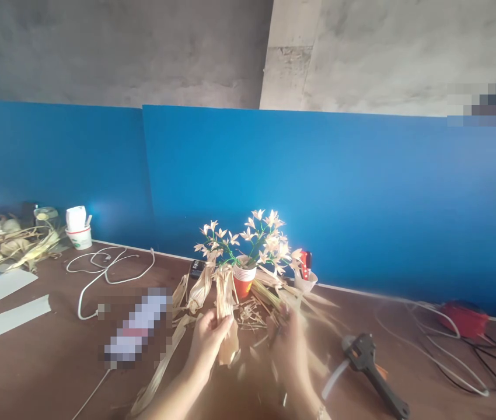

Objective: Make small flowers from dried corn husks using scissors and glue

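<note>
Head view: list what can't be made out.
All in the head view:
Right hand: motion blur hides its grip and anything held.
Dry husk: partly covered by the left hand.
Flower stems: lower ends hidden by the paper cup.
White strip: cut off by the left edge.

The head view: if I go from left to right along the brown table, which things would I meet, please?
Long flat white strip, white cup with red rim, person's left hand, orange-red paper cup with white upper part, person's right hand, black glue gun, red box-shaped object.
</note>
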Tool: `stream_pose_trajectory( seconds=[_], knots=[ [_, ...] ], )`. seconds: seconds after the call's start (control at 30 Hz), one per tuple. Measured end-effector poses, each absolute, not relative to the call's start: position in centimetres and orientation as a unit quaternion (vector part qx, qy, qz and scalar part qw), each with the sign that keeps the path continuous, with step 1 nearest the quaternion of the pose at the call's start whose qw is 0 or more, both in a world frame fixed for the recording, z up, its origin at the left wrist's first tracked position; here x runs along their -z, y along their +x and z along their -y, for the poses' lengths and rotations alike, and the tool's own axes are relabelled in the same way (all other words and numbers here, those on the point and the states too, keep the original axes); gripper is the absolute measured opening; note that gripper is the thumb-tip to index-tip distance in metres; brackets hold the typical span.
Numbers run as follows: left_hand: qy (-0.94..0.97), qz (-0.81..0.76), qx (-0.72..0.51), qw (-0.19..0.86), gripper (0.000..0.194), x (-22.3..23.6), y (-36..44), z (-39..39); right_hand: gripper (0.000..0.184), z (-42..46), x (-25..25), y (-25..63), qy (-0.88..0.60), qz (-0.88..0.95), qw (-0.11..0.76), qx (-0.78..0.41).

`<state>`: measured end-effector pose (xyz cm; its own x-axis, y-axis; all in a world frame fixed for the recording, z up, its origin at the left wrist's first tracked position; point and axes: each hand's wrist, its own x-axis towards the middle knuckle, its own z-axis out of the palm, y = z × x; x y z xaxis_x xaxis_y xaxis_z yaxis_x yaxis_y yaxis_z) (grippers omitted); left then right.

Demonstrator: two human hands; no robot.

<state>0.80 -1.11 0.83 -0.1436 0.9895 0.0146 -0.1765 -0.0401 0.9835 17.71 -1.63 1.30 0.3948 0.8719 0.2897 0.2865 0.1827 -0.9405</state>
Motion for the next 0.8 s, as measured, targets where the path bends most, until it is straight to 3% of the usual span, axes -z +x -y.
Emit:
stream_pose_trajectory(
  seconds=[0.23,0.43,0.57,0.8],
  knots=[
    [0.464,-0.505,-0.593,0.421,0.031,-0.9,0.8,1.2,0.03,3.3,-2.5,14.6,-0.479,0.534,0.488,-0.497],
    [0.434,-0.471,-0.535,0.551,0.027,-2.3,1.6,2.0,0.034,3.0,-2.2,14.7,-0.455,0.454,0.521,-0.561],
    [0.412,-0.433,-0.511,0.617,0.035,-2.1,2.1,2.2,0.035,2.7,-2.0,15.3,-0.431,0.428,0.526,-0.595],
    [0.399,-0.429,-0.529,0.614,0.036,-1.9,2.0,2.2,0.034,3.0,-2.7,15.5,-0.448,0.411,0.521,-0.599]
  ],
)
